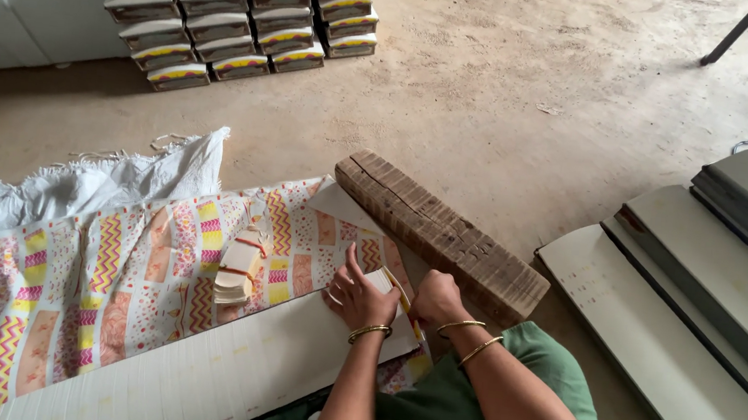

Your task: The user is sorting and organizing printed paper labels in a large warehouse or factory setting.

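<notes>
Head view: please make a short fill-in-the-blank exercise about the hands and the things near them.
1. Both hands, left hand and right hand, rest on a long white ____ stack.
2. Each wrist wears gold ____.
3. The brown block lies on the ____.

Missing words: paper; bangles; floor

Bare sandy concrete floor (pixel 519 86); white metal cabinet (pixel 13 0) top left; dark slanted metal leg (pixel 735 33) top right; even daylight.

paper stack (pixel 187 372) matt | cloth (pixel 104 273) woven, printed | floor (pixel 518 95) rough concrete | bangles (pixel 369 331) shiny metal
</notes>
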